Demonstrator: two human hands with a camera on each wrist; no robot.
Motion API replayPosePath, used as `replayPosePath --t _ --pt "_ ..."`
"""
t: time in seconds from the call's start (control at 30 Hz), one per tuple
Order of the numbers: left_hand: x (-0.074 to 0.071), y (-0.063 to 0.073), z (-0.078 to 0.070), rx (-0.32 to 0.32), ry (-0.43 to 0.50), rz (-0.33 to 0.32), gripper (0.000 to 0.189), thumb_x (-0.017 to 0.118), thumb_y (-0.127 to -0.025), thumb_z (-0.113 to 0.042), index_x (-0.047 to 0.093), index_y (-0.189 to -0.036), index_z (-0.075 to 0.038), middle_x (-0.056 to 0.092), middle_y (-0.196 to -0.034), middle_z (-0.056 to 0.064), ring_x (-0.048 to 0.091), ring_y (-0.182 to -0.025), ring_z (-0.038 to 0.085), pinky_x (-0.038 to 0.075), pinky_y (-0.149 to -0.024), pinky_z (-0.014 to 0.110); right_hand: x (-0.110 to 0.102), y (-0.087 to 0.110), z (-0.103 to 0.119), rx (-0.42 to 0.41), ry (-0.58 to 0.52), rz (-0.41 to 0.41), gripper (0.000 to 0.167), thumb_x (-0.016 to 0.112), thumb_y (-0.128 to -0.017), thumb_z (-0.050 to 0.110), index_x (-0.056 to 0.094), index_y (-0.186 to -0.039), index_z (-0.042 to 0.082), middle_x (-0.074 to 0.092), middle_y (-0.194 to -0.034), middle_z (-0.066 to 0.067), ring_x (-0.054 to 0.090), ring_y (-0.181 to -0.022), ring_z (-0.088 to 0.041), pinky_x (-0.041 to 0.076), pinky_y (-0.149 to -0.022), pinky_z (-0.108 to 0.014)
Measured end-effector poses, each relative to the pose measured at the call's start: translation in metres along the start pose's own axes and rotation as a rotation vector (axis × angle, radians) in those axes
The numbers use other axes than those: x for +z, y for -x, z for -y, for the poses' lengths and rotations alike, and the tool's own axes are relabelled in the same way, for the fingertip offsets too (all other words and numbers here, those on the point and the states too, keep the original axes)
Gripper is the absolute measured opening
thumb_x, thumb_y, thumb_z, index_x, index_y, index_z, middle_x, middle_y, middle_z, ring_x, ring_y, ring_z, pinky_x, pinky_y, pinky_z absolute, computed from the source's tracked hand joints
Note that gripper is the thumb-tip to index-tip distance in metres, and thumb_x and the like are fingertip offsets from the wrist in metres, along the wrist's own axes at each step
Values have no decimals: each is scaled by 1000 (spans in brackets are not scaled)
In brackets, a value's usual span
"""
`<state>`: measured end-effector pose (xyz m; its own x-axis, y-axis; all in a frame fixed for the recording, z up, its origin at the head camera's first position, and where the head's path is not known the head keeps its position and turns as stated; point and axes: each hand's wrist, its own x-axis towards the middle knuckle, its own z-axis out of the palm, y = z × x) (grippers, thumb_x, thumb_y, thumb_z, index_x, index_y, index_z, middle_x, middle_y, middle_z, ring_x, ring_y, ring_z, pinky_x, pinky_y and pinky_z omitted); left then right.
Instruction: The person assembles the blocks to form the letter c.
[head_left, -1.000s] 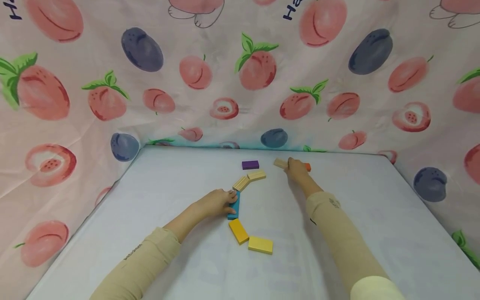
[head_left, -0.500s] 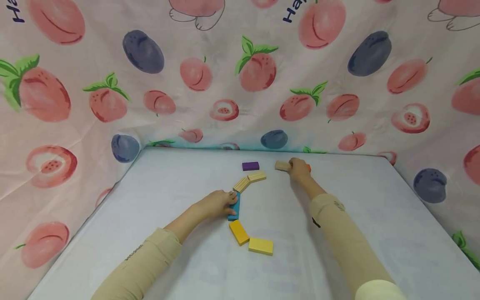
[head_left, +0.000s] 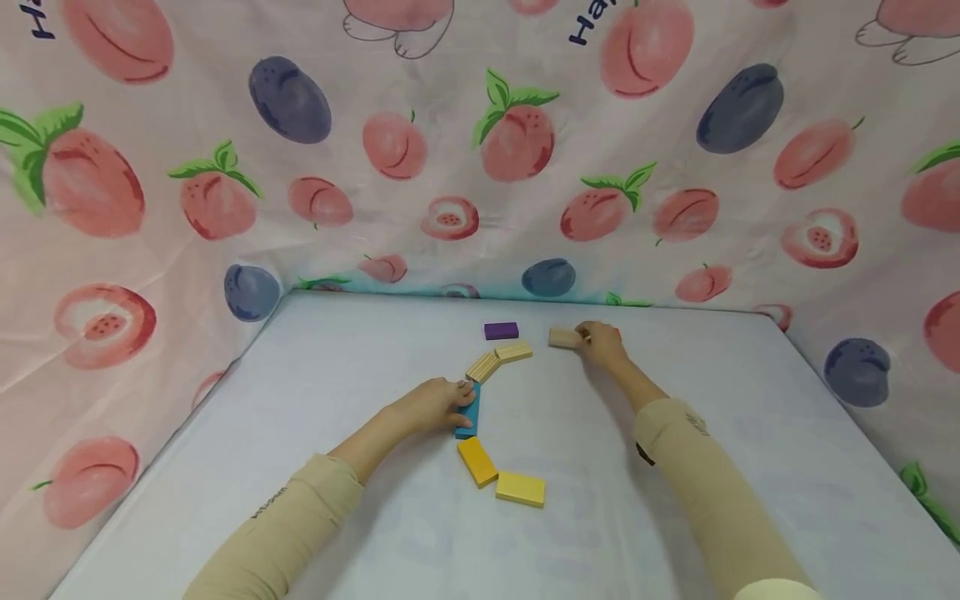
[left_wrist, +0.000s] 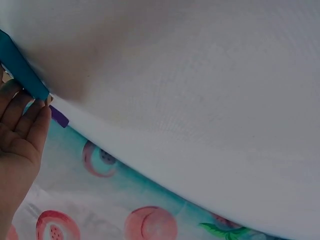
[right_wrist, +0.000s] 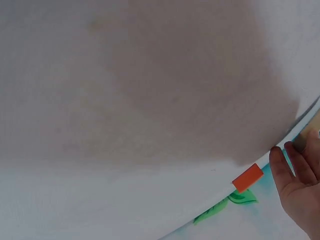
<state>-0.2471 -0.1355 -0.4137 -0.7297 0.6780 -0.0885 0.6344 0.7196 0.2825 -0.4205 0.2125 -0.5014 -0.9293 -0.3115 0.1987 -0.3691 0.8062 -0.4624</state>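
Note:
In the head view my left hand (head_left: 427, 407) holds a blue wooden block (head_left: 471, 412) on the table, thumb at its near end and fingers toward the far end. Two plain wooden blocks, one slanted (head_left: 483, 367) and one further back (head_left: 513, 352), continue from it in a curve. On the near side, an orange-yellow block (head_left: 477, 462) and a yellow block (head_left: 521, 489) carry the curve on. At the back right, my right hand (head_left: 602, 343) pinches the right end of another plain wooden block (head_left: 562, 337). Its fingers hide part of that block.
A purple block (head_left: 501, 331) lies behind the curve. Beyond my right hand is an orange block (right_wrist: 247, 178), mostly hidden in the head view. White cloth covers the table (head_left: 360, 350), and a fruit-print curtain (head_left: 450, 167) rises along its back edge.
My right hand has drawn the plain block slightly toward me and turned it straighter. The right forearm has swung rightward. My left hand stays on the blue block.

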Motion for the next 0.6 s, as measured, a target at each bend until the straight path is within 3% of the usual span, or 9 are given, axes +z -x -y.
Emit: replayPosePath --t 0.1,0.2,0.33,0.6 --pt "0 0 0 5 -4 -2 54 64 -87 -31 55 -127 3 49 -137 19 49 -127 32 43 -104 45 0 1 -2 -13 -6 -8 33 63 -91 23 63 -109 -6 67 -108 -22 67 -90 -31 56 -74 -35" --pt "0 -2 -1 4 -9 -2 54 64 -87 -32 54 -128 2 49 -137 19 49 -127 32 42 -104 45 -31 25 54 50 5 62 28 59 -92 6 58 -113 -13 62 -114 -29 63 -99 -40 54 -84 -46" --pt "-1 -1 -2 -4 -6 10 54 64 -87 -31 54 -128 2 49 -138 19 48 -128 32 41 -105 46 -45 42 91 10 30 48 25 57 -90 -3 57 -111 -17 61 -112 -32 62 -100 -43 54 -85 -44" --pt "-1 0 -2 -7 -10 9 54 64 -87 -32 54 -128 1 48 -138 18 48 -128 31 41 -105 45 -36 47 99 16 31 58 26 58 -90 -2 59 -112 -15 61 -115 -31 59 -108 -43 51 -92 -48"
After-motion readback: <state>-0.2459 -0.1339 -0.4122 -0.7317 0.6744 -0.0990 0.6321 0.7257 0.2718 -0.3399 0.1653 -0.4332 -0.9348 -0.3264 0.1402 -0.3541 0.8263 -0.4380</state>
